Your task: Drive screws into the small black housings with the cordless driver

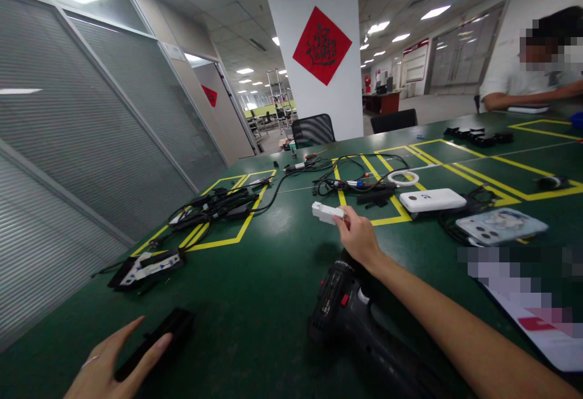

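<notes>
- The right hand [358, 238] holds a small white block [328, 212] above the tabletop [255, 302], with thumb and fingers closed in a pinch on its right end.
- The block's long axis runs mostly left to right, tipping slightly down towards the fingers; its free end points left, away from the hand.
- The left hand [112, 359] is open, thumb and forefinger spread wide, and appears to grip nothing.
- A long black case [169, 323] lies on the tabletop between and beyond those two fingers. Its long axis slants away and to the right, roughly along the line of the left hand; whether the skin touches it cannot be told.
- The left hand is clearly the nearer one to the case. The white block sits well apart from it, farther off and to the right.
- A black power drill [334, 308] lies under the right forearm, its nose towards the right hand and its handle running back to the lower right.
- Beyond, black cables [218, 204] lie across yellow tape [216, 243], and a white power bank [432, 200] rests to the right of the right hand.
</notes>
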`<action>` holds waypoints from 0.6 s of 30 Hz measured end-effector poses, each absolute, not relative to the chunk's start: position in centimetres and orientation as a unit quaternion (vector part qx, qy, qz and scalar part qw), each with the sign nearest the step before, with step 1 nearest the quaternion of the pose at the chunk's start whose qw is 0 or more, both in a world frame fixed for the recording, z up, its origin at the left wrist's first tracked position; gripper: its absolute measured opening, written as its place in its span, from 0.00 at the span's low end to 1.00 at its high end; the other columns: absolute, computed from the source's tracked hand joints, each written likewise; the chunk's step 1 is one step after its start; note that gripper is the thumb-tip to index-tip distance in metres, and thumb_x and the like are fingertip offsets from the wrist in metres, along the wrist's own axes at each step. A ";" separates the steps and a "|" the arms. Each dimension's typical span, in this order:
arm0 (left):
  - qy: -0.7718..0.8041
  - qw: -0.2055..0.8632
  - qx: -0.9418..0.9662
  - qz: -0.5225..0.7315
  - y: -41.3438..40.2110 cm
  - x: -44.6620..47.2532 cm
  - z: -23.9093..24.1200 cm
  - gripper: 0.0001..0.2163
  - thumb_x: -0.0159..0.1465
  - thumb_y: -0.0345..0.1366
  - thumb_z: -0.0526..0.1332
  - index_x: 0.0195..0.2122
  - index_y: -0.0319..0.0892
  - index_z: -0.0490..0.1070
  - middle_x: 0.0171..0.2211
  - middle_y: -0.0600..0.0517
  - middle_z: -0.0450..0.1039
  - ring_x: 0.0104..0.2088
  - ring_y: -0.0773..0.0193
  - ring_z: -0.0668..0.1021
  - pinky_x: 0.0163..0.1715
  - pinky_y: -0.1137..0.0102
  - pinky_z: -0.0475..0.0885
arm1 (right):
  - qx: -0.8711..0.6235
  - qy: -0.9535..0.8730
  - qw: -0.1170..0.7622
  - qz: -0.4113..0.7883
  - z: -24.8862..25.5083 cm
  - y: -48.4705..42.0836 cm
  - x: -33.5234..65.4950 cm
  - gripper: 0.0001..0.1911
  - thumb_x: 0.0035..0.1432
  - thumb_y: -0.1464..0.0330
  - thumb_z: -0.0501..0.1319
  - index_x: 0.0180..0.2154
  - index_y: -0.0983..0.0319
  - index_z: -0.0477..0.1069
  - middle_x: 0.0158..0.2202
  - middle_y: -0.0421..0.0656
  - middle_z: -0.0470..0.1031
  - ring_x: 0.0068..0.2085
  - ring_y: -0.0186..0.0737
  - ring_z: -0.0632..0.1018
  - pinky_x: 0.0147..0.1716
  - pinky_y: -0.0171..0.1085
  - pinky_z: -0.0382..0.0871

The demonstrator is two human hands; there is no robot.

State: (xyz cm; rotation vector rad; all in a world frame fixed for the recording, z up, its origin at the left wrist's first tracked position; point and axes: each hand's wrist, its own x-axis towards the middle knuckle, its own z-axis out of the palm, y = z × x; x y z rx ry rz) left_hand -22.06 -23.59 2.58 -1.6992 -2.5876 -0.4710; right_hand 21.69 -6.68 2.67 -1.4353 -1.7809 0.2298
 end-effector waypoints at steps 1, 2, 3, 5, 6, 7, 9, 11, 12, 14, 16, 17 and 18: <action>-0.818 0.023 -0.550 -0.168 -23.3 -21.1 3.2 0.27 0.53 0.56 0.54 0.55 0.63 0.54 0.53 0.65 0.68 0.56 0.52 0.67 0.54 0.56 0.65 | -0.559 -0.719 0.403 0.090 3.0 -7.0 21.3 0.15 0.64 0.62 0.52 0.47 0.63 0.66 0.35 0.42 0.75 0.33 0.37 0.76 0.35 0.40 0.69; -0.805 0.040 -0.564 -0.180 -22.9 -19.7 4.0 0.26 0.54 0.56 0.54 0.55 0.62 0.54 0.56 0.64 0.64 0.58 0.52 0.65 0.56 0.56 0.63 | -0.545 -0.733 0.397 0.088 3.3 -7.3 21.0 0.15 0.64 0.62 0.51 0.48 0.63 0.66 0.33 0.41 0.75 0.33 0.38 0.76 0.34 0.39 0.68; -0.791 0.057 -0.580 -0.188 -22.4 -17.9 5.0 0.26 0.54 0.56 0.53 0.55 0.62 0.53 0.58 0.62 0.61 0.57 0.52 0.65 0.57 0.55 0.62 | -0.531 -0.747 0.391 0.086 3.7 -7.6 20.6 0.14 0.64 0.63 0.50 0.47 0.62 0.66 0.32 0.42 0.76 0.33 0.39 0.77 0.33 0.37 0.66; -0.748 0.083 -0.631 -0.188 -21.0 -13.4 7.1 0.29 0.54 0.55 0.55 0.56 0.60 0.52 0.60 0.59 0.57 0.58 0.52 0.64 0.59 0.56 0.60 | -0.495 -0.778 0.377 0.085 4.4 -8.6 19.8 0.13 0.63 0.64 0.51 0.47 0.60 0.66 0.32 0.43 0.77 0.33 0.42 0.77 0.31 0.35 0.62; -0.714 0.095 -0.669 -0.184 -20.1 -10.9 8.1 0.31 0.53 0.54 0.57 0.57 0.58 0.51 0.61 0.58 0.54 0.59 0.52 0.63 0.60 0.57 0.58 | -0.474 -0.795 0.368 0.085 4.8 -9.1 19.4 0.13 0.62 0.64 0.52 0.46 0.59 0.66 0.32 0.43 0.78 0.33 0.42 0.78 0.31 0.35 0.61; -0.682 0.117 -0.697 -0.189 -19.2 -8.3 9.0 0.33 0.52 0.53 0.58 0.58 0.55 0.51 0.62 0.55 0.53 0.59 0.51 0.62 0.60 0.56 0.58 | -0.451 -0.813 0.358 0.085 5.2 -9.7 19.0 0.12 0.62 0.64 0.52 0.45 0.59 0.67 0.31 0.43 0.78 0.33 0.42 0.78 0.30 0.34 0.60; -0.613 0.140 -0.755 -0.185 -17.3 -3.8 10.3 0.34 0.51 0.51 0.61 0.58 0.51 0.53 0.61 0.49 0.55 0.58 0.48 0.63 0.57 0.54 0.60 | -0.403 -0.846 0.338 0.087 5.7 -10.8 18.4 0.11 0.61 0.64 0.54 0.44 0.58 0.67 0.31 0.42 0.79 0.32 0.42 0.78 0.29 0.33 0.59; -0.559 0.116 -0.809 -0.138 -15.7 -0.6 10.7 0.27 0.53 0.45 0.61 0.54 0.48 0.59 0.54 0.46 0.64 0.53 0.49 0.69 0.52 0.56 0.65 | -0.368 -0.868 0.322 0.088 6.0 -11.7 17.9 0.11 0.60 0.64 0.54 0.43 0.58 0.67 0.32 0.42 0.79 0.32 0.42 0.79 0.29 0.33 0.60; -0.552 0.090 -0.823 -0.104 -15.1 0.5 10.6 0.20 0.55 0.41 0.60 0.50 0.48 0.63 0.49 0.47 0.70 0.48 0.51 0.73 0.47 0.59 0.68 | -0.358 -0.874 0.317 0.088 6.1 -12.0 17.7 0.11 0.60 0.65 0.54 0.44 0.59 0.67 0.32 0.42 0.79 0.32 0.41 0.79 0.29 0.33 0.60; -0.558 0.049 -0.827 -0.050 -14.5 1.4 10.1 0.11 0.59 0.36 0.55 0.43 0.47 0.65 0.38 0.49 0.74 0.39 0.55 0.77 0.37 0.65 0.69 | -0.354 -0.877 0.313 0.089 5.9 -12.3 17.6 0.12 0.60 0.64 0.53 0.45 0.59 0.66 0.34 0.42 0.79 0.33 0.41 0.79 0.29 0.33 0.60; -0.583 0.033 -0.812 -0.030 -14.5 1.0 9.9 0.08 0.62 0.38 0.51 0.41 0.46 0.65 0.33 0.49 0.74 0.34 0.56 0.77 0.31 0.68 0.67 | -0.372 -0.868 0.316 0.090 5.6 -12.2 17.7 0.14 0.62 0.63 0.51 0.48 0.58 0.64 0.33 0.42 0.79 0.33 0.41 0.79 0.29 0.33 0.60; -0.598 0.033 -0.800 -0.031 -14.7 0.3 10.0 0.10 0.63 0.41 0.49 0.41 0.45 0.65 0.33 0.49 0.74 0.33 0.56 0.77 0.30 0.68 0.66 | -0.388 -0.860 0.319 0.090 5.4 -12.0 17.7 0.14 0.63 0.62 0.49 0.49 0.58 0.63 0.32 0.41 0.79 0.32 0.41 0.79 0.29 0.33 0.60; -0.616 0.034 -0.786 -0.033 -15.0 -0.8 10.3 0.12 0.63 0.45 0.48 0.41 0.45 0.65 0.32 0.49 0.74 0.32 0.56 0.77 0.29 0.68 0.66 | -0.407 -0.850 0.323 0.089 5.2 -11.9 17.8 0.15 0.64 0.62 0.47 0.49 0.58 0.63 0.30 0.42 0.78 0.31 0.41 0.79 0.29 0.34 0.60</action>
